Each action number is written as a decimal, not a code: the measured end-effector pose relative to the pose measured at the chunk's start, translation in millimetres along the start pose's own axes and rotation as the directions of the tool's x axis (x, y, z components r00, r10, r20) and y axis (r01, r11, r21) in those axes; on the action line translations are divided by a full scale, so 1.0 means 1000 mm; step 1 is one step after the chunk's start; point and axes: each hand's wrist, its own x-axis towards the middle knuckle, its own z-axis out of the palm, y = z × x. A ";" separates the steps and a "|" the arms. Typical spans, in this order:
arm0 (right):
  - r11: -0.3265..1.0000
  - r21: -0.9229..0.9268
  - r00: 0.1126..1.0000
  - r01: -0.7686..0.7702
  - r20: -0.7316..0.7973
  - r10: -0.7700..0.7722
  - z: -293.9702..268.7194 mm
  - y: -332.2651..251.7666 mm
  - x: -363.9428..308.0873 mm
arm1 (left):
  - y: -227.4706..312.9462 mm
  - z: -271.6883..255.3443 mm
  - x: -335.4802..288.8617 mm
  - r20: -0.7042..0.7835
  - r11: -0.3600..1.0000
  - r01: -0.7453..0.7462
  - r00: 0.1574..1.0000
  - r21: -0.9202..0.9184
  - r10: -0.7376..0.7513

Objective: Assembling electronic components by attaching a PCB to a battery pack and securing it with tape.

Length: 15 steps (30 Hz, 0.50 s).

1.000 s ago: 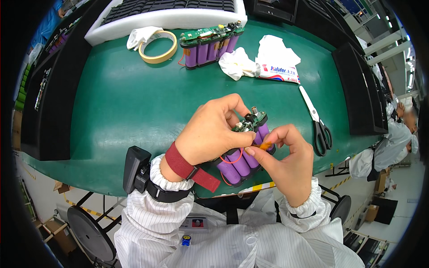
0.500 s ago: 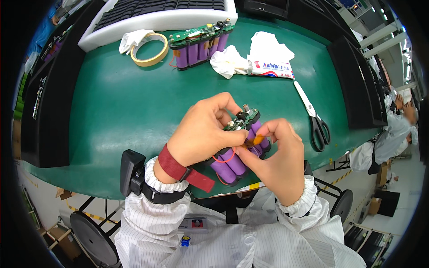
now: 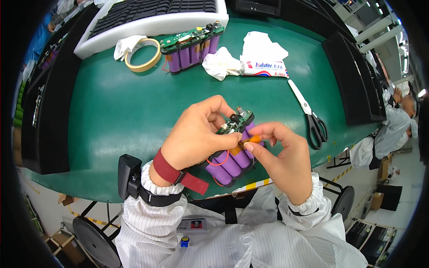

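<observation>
Close to the table's front edge, a battery pack of purple cylindrical cells stands tilted, with a green circuit board along its top. My left hand wraps the board side of it, thumb pressed against the cells. Between the thumb and forefinger of my right hand is a small strip of amber tape, its inner end against the side of the cells. A thin red wire loops out beneath my left thumb. My left fingertips are partly hidden behind the board.
A second purple battery pack stands at the back, beside a roll of masking tape. White tissue touches a white glue tube. Scissors lie at the right. A white foam tray and a black rack border the table.
My right thumb and forefinger have shifted on the amber strip, which now shows more fully between them and the cells. The pack and table items appear slightly further left in view.
</observation>
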 end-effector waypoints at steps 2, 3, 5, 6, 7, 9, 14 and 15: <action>0.999 -0.045 1.000 0.027 0.016 -0.027 -0.002 0.000 0.002 | 0.000 0.000 0.001 -0.004 1.000 0.015 1.000 0.023 -0.015; 0.999 -0.037 1.000 -0.018 0.023 0.019 -0.003 0.000 0.003 | 0.002 0.001 0.002 0.007 0.999 0.013 1.000 0.029 -0.013; 0.997 -0.024 0.998 -0.067 0.019 0.068 -0.003 -0.001 0.005 | 0.007 0.002 0.001 0.021 0.998 0.039 0.999 -0.041 -0.038; 0.998 -0.048 0.999 -0.039 0.028 0.040 -0.003 -0.002 0.007 | 0.005 0.002 0.000 0.028 0.999 0.040 0.999 -0.032 -0.039; 0.997 -0.073 0.999 -0.011 0.038 0.013 -0.004 -0.004 0.007 | 0.001 0.001 0.001 0.016 0.999 0.026 1.000 -0.020 -0.025; 0.998 -0.071 0.998 -0.003 0.056 0.007 -0.008 -0.009 0.004 | 0.000 0.001 0.002 0.007 1.000 0.013 1.000 -0.005 -0.013; 0.999 -0.022 0.999 -0.031 0.015 0.031 -0.007 -0.009 -0.001 | 0.002 0.002 0.003 0.023 0.999 0.034 0.999 -0.039 -0.033; 0.999 -0.031 1.000 -0.011 0.001 0.011 -0.006 -0.005 0.000 | 0.003 0.003 0.003 0.026 0.999 0.035 0.999 -0.034 -0.034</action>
